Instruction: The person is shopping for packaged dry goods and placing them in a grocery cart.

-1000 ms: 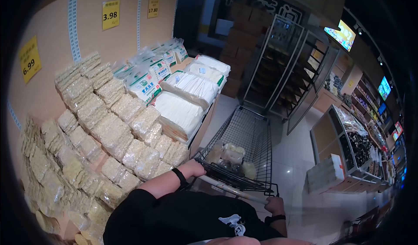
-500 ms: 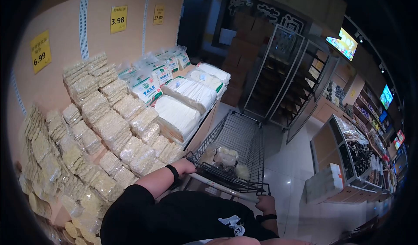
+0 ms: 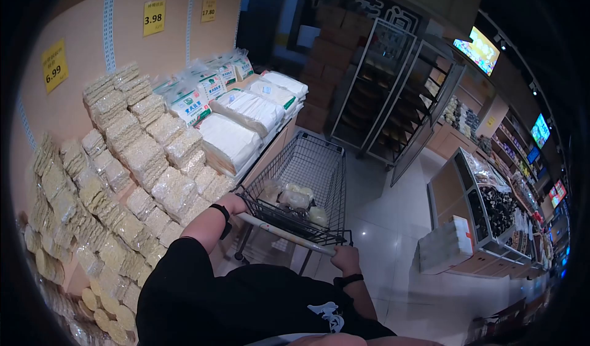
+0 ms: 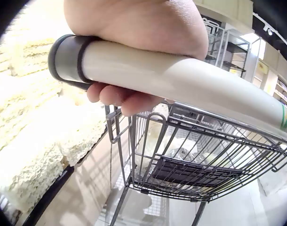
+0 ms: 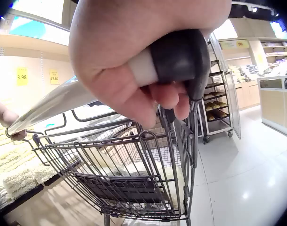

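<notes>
A wire shopping cart (image 3: 332,161) stands in front of the person, its pale handlebar (image 3: 286,234) running between both hands. The left hand (image 3: 232,204) grips the bar's left end. In the left wrist view, that hand's fingers (image 4: 113,95) curl under the bar beside a dark end cap (image 4: 70,59). At the other end the right hand (image 3: 345,260) holds the bar, fingers (image 5: 166,95) wrapped round it by the black end piece (image 5: 178,56). Several bagged, pale goods (image 3: 296,195) lie in the basket near the handle.
Stacks of wrapped dried noodles (image 3: 141,155) and white packs (image 3: 230,138) fill a display close on the left. A glass-doored rack (image 3: 375,94) stands ahead. On the right are a display counter (image 3: 455,192) and a white box (image 3: 445,244) beside tiled floor (image 3: 387,223).
The cart and both hands have shifted left in the head view, and the cart's front has swung left relative to the rack. Both hands keep their grip on the handlebar.
</notes>
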Demonstrator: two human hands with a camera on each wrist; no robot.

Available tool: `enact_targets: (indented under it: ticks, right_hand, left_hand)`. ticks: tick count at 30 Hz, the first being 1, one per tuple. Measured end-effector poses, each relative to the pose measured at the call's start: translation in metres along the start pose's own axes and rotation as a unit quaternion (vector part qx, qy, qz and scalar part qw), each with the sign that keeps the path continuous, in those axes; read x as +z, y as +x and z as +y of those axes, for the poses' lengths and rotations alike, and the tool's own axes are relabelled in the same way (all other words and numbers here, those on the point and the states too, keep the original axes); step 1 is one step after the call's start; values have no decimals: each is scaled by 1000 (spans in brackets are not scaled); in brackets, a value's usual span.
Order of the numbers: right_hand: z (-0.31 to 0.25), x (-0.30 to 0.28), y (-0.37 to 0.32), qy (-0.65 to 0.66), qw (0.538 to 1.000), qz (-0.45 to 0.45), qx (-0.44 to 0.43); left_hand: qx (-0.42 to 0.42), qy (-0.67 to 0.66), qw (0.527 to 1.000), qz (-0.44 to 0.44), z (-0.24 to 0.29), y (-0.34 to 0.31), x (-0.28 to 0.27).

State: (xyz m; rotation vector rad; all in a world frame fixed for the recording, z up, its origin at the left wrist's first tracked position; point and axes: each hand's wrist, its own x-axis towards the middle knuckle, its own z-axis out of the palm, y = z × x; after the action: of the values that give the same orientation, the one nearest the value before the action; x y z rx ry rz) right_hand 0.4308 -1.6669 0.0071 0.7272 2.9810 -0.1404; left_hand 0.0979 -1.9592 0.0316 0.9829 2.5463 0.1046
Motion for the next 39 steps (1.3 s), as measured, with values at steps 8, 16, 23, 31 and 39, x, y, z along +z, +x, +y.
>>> enact_targets:
  ticks: [8,16,23,31,39]
  right_hand:
    - [6,0,-13,31,999,3,-9]
    - [16,0,-27,59,996,52,-42]
    - [12,-5,-27,49,998,31,-26]
    - [11,-5,-23,26,998,37,-38]
    - [0,-11,-25,-14,999,7,-31]
  left_hand:
    - [-44,82,990,104,5,-22,30]
    - [-55,131,990,17,12,-33,37]
    - [-41,124,991,20,0,-23,46]
    - [-35,96,993,66,15,-44,31]
    - [214,-22,975,56,-36,-89,21]
